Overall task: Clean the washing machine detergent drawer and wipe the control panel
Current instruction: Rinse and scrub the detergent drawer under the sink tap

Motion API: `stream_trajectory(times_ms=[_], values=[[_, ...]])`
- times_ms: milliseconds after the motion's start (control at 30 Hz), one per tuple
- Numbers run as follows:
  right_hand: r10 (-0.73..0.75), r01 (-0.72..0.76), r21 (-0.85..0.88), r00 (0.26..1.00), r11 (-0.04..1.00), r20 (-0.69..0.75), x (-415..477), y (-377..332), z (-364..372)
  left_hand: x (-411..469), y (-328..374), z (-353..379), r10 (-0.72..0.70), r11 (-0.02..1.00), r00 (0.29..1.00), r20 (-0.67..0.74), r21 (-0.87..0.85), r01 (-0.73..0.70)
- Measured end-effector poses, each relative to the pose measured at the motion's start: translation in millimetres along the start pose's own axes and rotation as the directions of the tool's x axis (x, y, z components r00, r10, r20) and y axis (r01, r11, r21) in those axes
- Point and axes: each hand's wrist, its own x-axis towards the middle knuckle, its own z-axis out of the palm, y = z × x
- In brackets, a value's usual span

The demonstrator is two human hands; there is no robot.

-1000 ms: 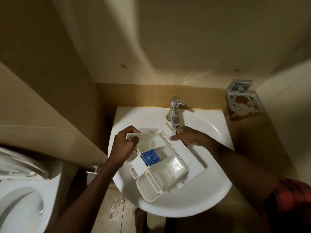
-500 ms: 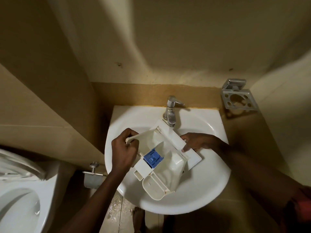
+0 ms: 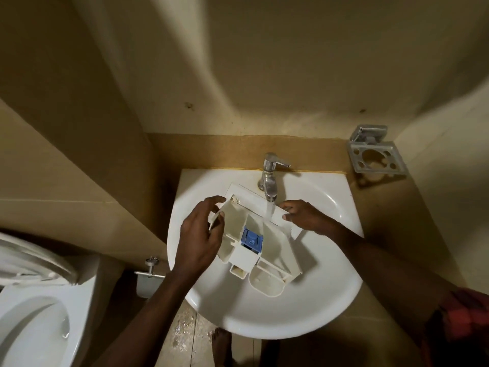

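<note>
1. Water (image 3: pixel 269 211) now runs from the tap (image 3: pixel 270 178); 0.5 s ago no stream shows.
2. The stream falls into the right compartment of the detergent drawer (image 3: pixel 244 256), just inside the front panel (image 3: pixel 248 193).
3. The drawer now sits further back in the sink (image 3: pixel 264 316), with the front panel under the spout. Its rounded end turns more toward the person.
4. The left hand (image 3: pixel 198 239) loosens from a closed fist. Its fingers spread, and thumb and fingertips hold the left wall.
5. The right hand (image 3: pixel 307 217) shifts along the front panel toward the stream and pinches the panel edge.
</note>
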Motion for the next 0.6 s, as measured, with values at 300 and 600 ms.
stream_trajectory(times_ms=[300, 600], values=[[0.233, -0.342, 0.584, 0.938, 0.736, 0.256, -23.1, 35.3, -4.5, -24.6, -1.3, 17.4, -0.023, 0.994, 0.995, -0.096, -0.111, 0.012], [0.131, -0.105, 0.649, 0.991, 0.753, 0.009, -21.5, 39.4, -8.4, -18.2, -6.5, 6.6, -0.065, 0.970, 0.997, -0.046, -0.237, 0.053]])
